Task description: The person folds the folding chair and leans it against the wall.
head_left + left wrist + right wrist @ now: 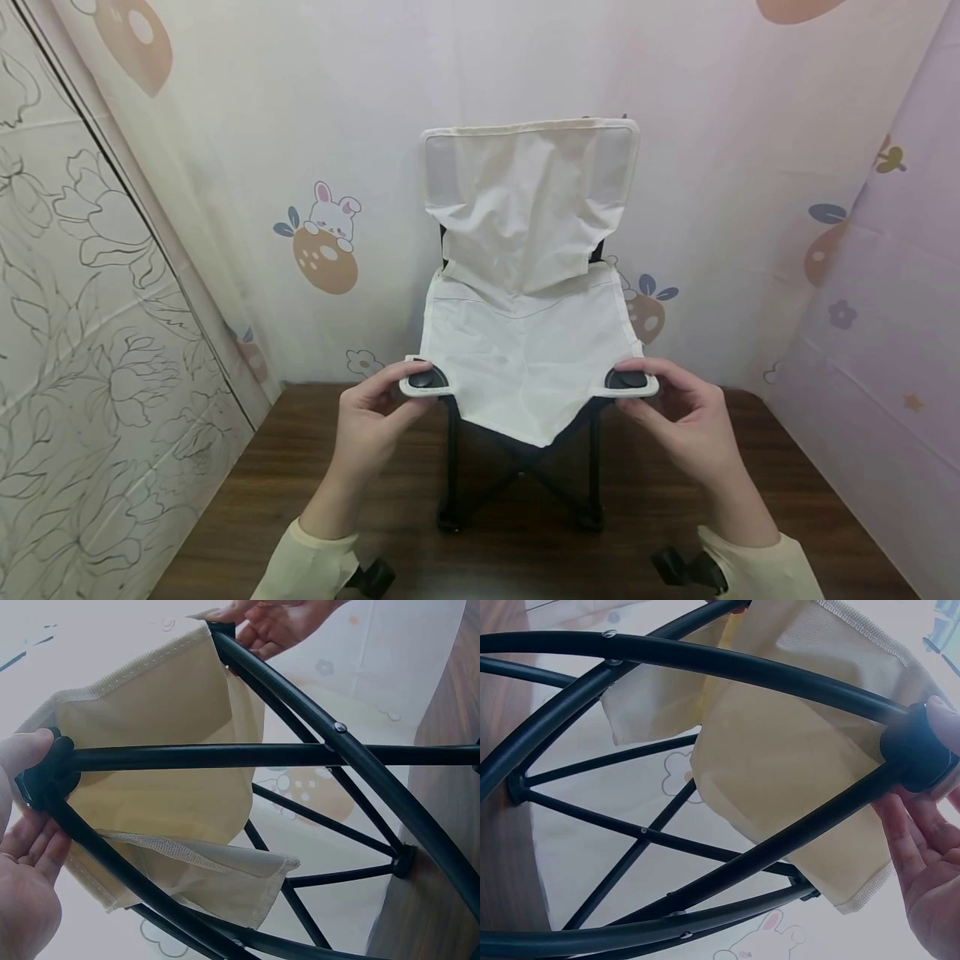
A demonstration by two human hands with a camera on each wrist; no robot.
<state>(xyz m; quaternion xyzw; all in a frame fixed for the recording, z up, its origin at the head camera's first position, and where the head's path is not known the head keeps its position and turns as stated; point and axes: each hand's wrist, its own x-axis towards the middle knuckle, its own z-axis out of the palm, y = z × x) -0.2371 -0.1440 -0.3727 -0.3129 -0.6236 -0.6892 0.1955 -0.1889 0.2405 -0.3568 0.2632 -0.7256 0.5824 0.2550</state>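
Chair on a brown table, a hand at each front corner

The table (255,483) is dark brown with wood grain running across it, and a pale sheen shows at the bottom of the head view. Behind it hangs a pale back cloth (360,125), printed with a rabbit (333,218), orange fruit and flowers. On the left stands a white panel (82,275) of line-drawn flowers; on the right, a lilac-tinted side cloth (885,350) with small prints.

The chair (525,342) stands unfolded on the table, in front of the back cloth, its cream fabric creased over crossed black tubes (202,756). The left hand (375,417) pinches the seat's front left corner, thumb and fingers on opposite sides; the right hand (690,421) pinches the front right corner likewise.
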